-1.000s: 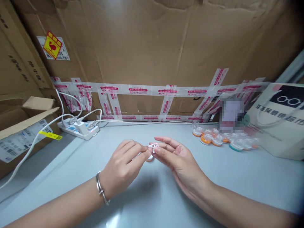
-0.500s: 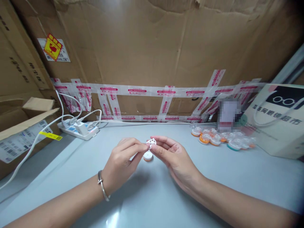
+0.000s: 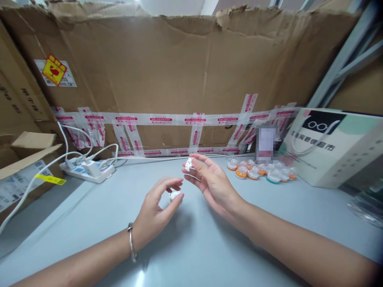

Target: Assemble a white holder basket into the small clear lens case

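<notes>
Seemingly mid-handling, the right hand [image 3: 214, 180] pinches a white piece [image 3: 188, 164]; the left hand [image 3: 155, 208], open beside a disc [image 3: 174, 195], would need closing to grip.

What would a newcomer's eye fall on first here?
Probably the large cardboard box filling the background, banded low down with pink-and-white tape. Then, at the centre, the right hand pinching a small white perforated piece, with the left hand curved open by a round white piece. On the right, clear-topped round cases cluster beside a glasses-printed bag.
</notes>
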Action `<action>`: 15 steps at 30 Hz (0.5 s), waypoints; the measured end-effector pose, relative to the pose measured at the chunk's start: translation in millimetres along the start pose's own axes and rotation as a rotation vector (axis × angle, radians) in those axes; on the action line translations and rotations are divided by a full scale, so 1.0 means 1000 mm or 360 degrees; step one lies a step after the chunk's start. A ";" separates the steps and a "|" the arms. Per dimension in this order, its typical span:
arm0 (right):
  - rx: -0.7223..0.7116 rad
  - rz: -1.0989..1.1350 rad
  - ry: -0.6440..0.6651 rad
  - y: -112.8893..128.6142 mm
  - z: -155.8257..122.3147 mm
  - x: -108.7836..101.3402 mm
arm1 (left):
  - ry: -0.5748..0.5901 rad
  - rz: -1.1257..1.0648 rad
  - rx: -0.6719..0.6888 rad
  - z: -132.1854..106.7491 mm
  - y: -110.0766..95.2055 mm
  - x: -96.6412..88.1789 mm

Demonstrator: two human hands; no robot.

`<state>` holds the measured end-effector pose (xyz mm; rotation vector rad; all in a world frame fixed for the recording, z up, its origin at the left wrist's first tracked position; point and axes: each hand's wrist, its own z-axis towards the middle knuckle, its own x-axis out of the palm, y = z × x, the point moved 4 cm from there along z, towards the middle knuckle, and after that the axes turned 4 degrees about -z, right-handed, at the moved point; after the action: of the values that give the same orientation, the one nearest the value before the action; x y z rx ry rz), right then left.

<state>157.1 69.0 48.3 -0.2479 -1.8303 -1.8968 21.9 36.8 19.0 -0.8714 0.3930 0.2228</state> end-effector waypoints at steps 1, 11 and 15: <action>0.0007 0.0034 0.0036 0.005 0.000 0.000 | 0.0113 0.0033 0.0009 0.001 0.001 0.006; 0.0028 0.0064 0.0160 0.036 0.002 -0.004 | 0.0875 0.0194 0.0300 0.031 0.004 0.080; 0.0110 0.0024 0.0094 0.032 0.006 -0.008 | 0.0943 0.0190 0.0323 0.041 0.001 0.105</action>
<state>177.8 77.6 73.1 -0.1795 -1.8461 -1.8077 126.9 72.2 -2.3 -0.7020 1.0041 0.0270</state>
